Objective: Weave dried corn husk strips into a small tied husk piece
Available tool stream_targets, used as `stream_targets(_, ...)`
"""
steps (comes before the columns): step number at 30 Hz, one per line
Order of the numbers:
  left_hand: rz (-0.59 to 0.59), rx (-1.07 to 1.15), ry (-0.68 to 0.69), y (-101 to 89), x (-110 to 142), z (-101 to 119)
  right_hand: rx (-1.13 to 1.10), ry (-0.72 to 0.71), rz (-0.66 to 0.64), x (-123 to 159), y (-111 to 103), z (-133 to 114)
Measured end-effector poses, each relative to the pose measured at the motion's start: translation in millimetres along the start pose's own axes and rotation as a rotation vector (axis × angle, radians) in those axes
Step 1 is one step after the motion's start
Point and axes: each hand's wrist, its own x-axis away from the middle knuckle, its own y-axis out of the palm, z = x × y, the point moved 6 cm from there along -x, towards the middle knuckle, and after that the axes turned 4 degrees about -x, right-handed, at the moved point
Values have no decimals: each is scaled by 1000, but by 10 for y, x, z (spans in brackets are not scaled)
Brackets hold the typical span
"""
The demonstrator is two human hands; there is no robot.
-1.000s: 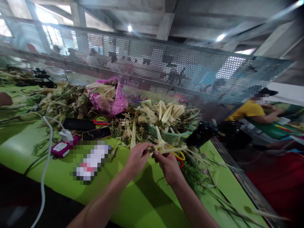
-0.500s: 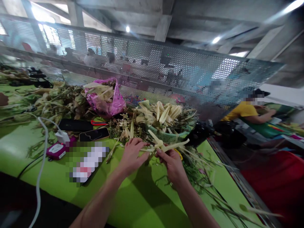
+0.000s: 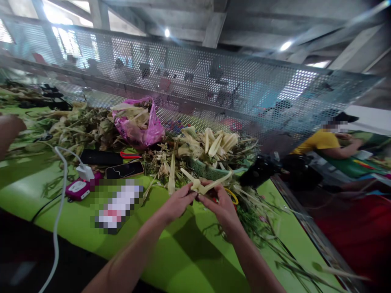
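A pale, folded strip of dried plant leaf [image 3: 198, 186], like corn husk, sits between my two hands above the green table [image 3: 165, 260]. Two of its ends spread upward, one to the left and one to the right. My left hand [image 3: 180, 200] pinches its near left side, fingers closed. My right hand [image 3: 220, 205] grips the other side with thumb and fingers. Just beyond the hands stands a green basket [image 3: 210, 173] heaped with pale folded husks [image 3: 218, 143]. Yellow-handled scissors [image 3: 232, 196] lie partly hidden behind my right hand.
A pink plastic bag [image 3: 152, 130] of husks stands amid dried leaves [image 3: 88, 128]. Left lie a phone [image 3: 125, 170], a blurred-out phone-like object [image 3: 119, 207], a purple device [image 3: 78, 189] and a white cable [image 3: 55, 228]. Green stems [image 3: 250, 224] lie right. Another person's hand [image 3: 10, 130] shows far left.
My left hand has gone from spread fingers beside the husk to a pinch on it. The husk piece has dropped slightly and turned. The other person's hand at far left reaches further in.
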Motion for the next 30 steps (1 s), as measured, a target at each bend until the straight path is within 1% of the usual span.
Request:
stream_targets(3, 12, -35, -44, -30, -5, -68, -192, 88, 69, 10, -58, 8)
stream_targets(6, -29, 10, -81, 1, -5, -106, -307, 158, 129, 16, -101, 42)
stream_targets(9, -68, 65, -96, 55, 9, -54, -336, 175, 156, 12, -118, 81)
stream_targets(13, -138, 109, -71, 128, 26, 59, -365, 167, 187, -5, -125, 140)
stream_targets(15, -166, 107, -67, 139, 25, 63, -365, 155, 203, -16, -139, 149)
stream_targets(17, -179, 69, -64, 127, 16, 31, -304, 146, 189, -25, -160, 128)
stream_targets(19, -161, -43, -41, 91, 2, -8, -151, 118, 182, -25, -209, 61)
stream_targets(21, -106, -262, -16, 40, -11, -43, 42, 33, 226, -12, -290, -66)
stream_targets(23, -59, -512, -7, 11, -14, -68, 218, -107, 246, 11, -324, -233)
stream_targets(24, -55, -610, -4, 15, -11, -75, 295, -174, 215, 19, -300, -306)
stream_targets(26, -95, -717, 14, 60, 4, -81, 415, -261, 80, 29, -185, -391)
stream_targets(28, -160, -740, 45, 125, 27, -74, 464, -270, -62, 31, -61, -388)
stream_targets(30, -216, -732, 58, 179, 51, -69, 425, -240, -131, 28, 9, -344)
